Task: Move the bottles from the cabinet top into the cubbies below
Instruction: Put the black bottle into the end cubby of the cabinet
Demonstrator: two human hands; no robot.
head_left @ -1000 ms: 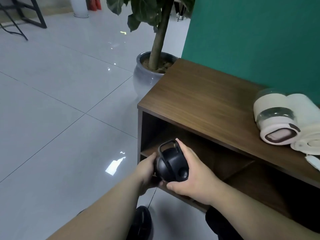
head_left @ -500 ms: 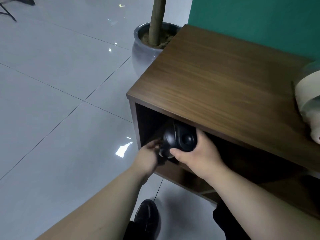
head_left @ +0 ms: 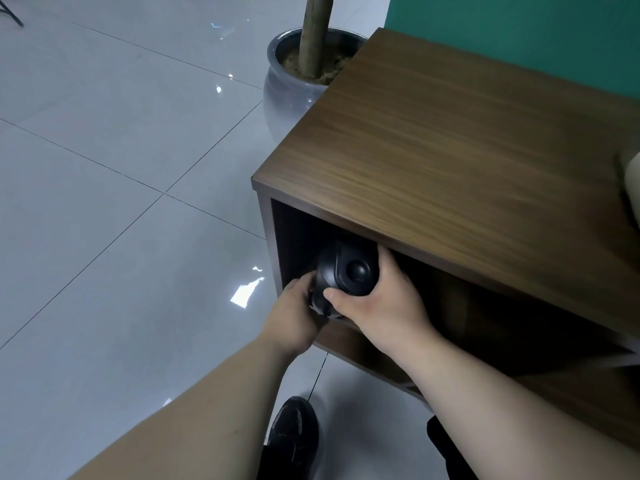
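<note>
A black bottle [head_left: 348, 271] with a round lid sits partly inside the leftmost cubby [head_left: 294, 237] of the brown wooden cabinet [head_left: 433, 150], its far end hidden under the cabinet top. My left hand [head_left: 294, 317] grips the bottle's near, lower end. My right hand [head_left: 377, 303] wraps its right side, thumb across the front. At the far right edge of the cabinet top a sliver of a cream bottle [head_left: 632, 181] shows.
A grey pot [head_left: 287, 95] holding a tree trunk stands on the tiled floor just left of the cabinet. A green wall backs the cabinet. My black shoe [head_left: 294, 434] is on the floor below the cubby. Open tiled floor lies to the left.
Both hands have carried the black bottle up and forward from in front of the cabinet into the left cubby's mouth. The view has shifted left, pushing the cream bottles almost out of frame.
</note>
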